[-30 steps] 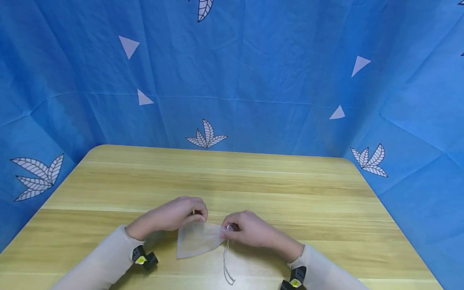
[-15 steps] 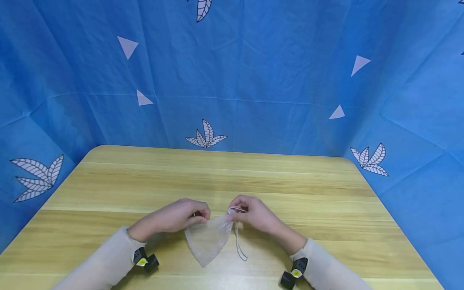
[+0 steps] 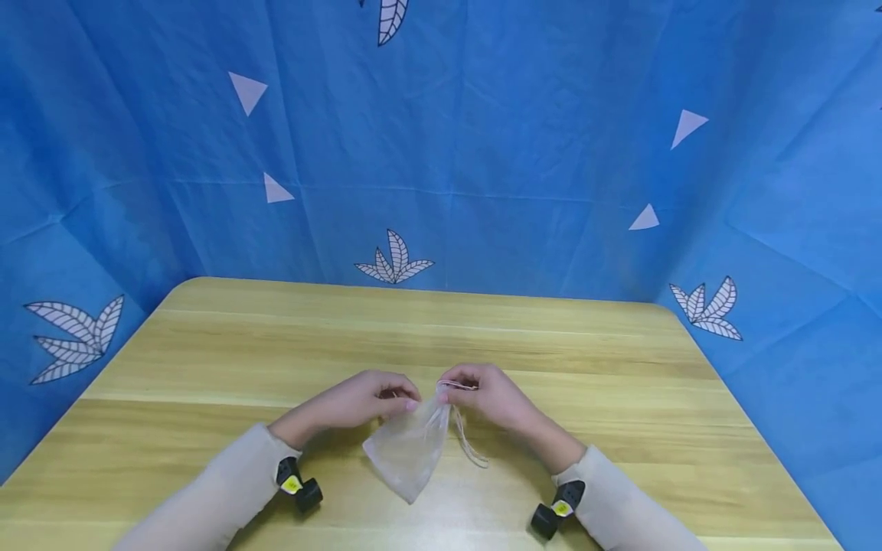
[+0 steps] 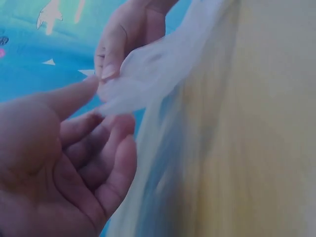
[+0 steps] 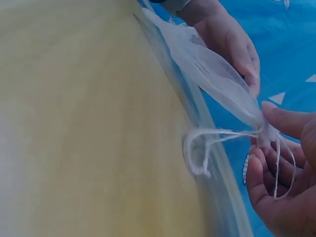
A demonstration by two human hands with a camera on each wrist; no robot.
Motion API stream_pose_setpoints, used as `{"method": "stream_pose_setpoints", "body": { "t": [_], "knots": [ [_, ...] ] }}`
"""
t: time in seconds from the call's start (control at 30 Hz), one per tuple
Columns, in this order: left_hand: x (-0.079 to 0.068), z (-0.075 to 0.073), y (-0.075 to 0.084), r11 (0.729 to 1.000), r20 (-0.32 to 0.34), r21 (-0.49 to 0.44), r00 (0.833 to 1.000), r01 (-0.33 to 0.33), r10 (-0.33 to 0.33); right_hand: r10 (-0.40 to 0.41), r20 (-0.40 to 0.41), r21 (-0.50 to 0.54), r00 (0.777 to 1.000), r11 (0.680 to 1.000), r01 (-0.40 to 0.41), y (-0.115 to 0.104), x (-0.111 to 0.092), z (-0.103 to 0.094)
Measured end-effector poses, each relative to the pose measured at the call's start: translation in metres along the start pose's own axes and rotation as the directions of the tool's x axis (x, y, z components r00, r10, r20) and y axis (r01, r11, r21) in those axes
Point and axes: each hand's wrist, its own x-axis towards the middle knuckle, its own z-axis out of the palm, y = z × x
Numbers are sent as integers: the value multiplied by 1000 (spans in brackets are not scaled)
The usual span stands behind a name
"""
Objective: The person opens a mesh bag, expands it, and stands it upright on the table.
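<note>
A sheer white drawstring mesh bag (image 3: 408, 453) hangs between my two hands, its mouth gathered at the upper right and a corner pointing down. My right hand (image 3: 498, 396) pinches the gathered neck between thumb and fingers. Two white string loops (image 5: 201, 148) stick out from that neck, one on each side, in the right wrist view. My left hand (image 3: 368, 399) pinches the bag's upper left edge with thumb and forefinger; in the left wrist view the thin fabric (image 4: 143, 81) runs from these fingertips past the other hand. Nothing shows inside the bag.
The wooden table (image 3: 331, 329) lies under both hands. A blue cloth (image 3: 524, 138) with leaf and triangle prints stands behind it and along the sides. Each pale sleeve carries a small black wrist camera, left (image 3: 296, 484) and right (image 3: 556, 509).
My right hand has risen away from me with the gathered neck, swinging the bag from lying sideways to hanging corner-down. My left hand has shifted right along its edge, closer to the neck.
</note>
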Motion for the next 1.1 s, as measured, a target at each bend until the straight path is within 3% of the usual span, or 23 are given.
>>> {"method": "stream_pose_setpoints", "body": {
  "t": [0.2, 0.33, 0.5, 0.7, 0.87, 1.1],
  "knots": [
    [21, 4, 0, 999, -26, -45, 999, 26, -27, -3, 13, 11, 1000, 1000, 3, 1, 10, -5],
    [33, 9, 0, 991, -27, -132, 999, 30, -34, 24, 0, 46, 1000, 999, -24, 4, 14, -9],
    [42, 17, -3, 961, -29, -273, 998, 43, -53, 94, -29, 143, 995, 986, -89, 9, 18, -11],
    [43, 27, -13, 913, -81, -400, 990, 75, -117, 148, -57, 311, 987, 942, -123, 18, 17, -5],
    [39, 29, -16, 872, -130, -484, 980, 67, -148, 172, -94, 381, 981, 916, -124, 24, 15, 0],
    [41, 25, -12, 867, -167, -494, 973, 59, -161, 183, -102, 420, 978, 899, -124, 24, 15, -5]
  ]
}}
